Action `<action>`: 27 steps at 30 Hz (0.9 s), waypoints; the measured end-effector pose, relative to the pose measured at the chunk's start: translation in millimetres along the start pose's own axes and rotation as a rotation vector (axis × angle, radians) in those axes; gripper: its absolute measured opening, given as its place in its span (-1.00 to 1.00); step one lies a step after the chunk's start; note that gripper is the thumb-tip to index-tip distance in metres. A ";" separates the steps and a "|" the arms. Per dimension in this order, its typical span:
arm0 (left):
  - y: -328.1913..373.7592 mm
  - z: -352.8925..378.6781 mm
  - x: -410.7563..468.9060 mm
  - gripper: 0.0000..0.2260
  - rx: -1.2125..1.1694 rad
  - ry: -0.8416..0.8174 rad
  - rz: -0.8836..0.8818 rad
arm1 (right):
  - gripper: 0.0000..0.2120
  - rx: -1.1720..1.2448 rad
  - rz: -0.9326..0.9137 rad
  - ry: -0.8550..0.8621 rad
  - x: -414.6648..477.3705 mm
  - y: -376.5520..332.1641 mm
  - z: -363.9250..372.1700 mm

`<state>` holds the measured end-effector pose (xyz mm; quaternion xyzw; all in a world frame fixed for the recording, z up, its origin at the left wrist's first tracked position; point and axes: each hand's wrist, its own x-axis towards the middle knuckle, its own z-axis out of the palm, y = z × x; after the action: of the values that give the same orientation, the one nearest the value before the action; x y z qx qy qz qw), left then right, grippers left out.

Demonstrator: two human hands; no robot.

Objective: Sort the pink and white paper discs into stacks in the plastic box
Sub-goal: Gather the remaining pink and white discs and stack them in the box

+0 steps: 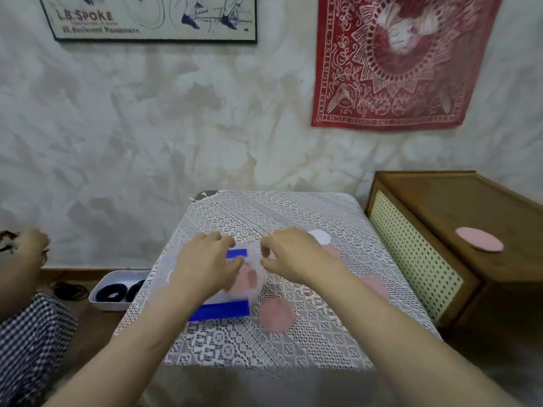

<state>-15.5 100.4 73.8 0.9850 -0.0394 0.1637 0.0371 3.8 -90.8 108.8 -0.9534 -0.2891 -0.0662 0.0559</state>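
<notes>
Three pink discs [276, 314], perhaps, dot the lace tablecloth [264, 212].

Your translucent plastic box [232, 311], blue-latched at its near and far ends, sits on the left part of the lace-covered table [293, 212]; one pink disc [245, 280] lies flat inside it; on the cloth you have a near pink disc [276, 315] just beside the box's right corner; a right pink disc [375, 286] further out; a far pink disc [333, 252] overlapping a white disc [321, 236], both partly hidden; a last pink disc [479, 239] lies well apart on the wooden cabinet [440, 207].
</notes>
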 end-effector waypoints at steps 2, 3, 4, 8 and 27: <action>24.9 3.5 7.1 -0.59 -0.012 -0.011 0.033 | -0.79 -0.013 0.049 0.001 -12.0 17.7 -3.8; 37.2 6.4 9.8 -0.59 -0.018 -0.008 0.060 | -0.79 -0.023 0.070 -0.002 -18.2 26.0 -5.2; 48.3 10.3 12.4 -0.58 -0.028 -0.005 0.089 | -0.79 -0.032 0.088 -0.003 -24.1 34.2 -5.5; 91.4 27.5 19.8 -0.58 -0.073 0.012 0.184 | -0.77 -0.062 0.149 0.024 -47.4 66.1 -1.6; 181.8 107.0 17.6 -0.59 -0.108 -0.074 0.286 | -0.73 0.103 0.364 -0.013 -107.3 149.5 68.8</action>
<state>19.0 -90.6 -10.6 0.9713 -0.1895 0.1286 0.0647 5.4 -262.8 13.8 -0.9862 -0.1150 -0.0338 0.1138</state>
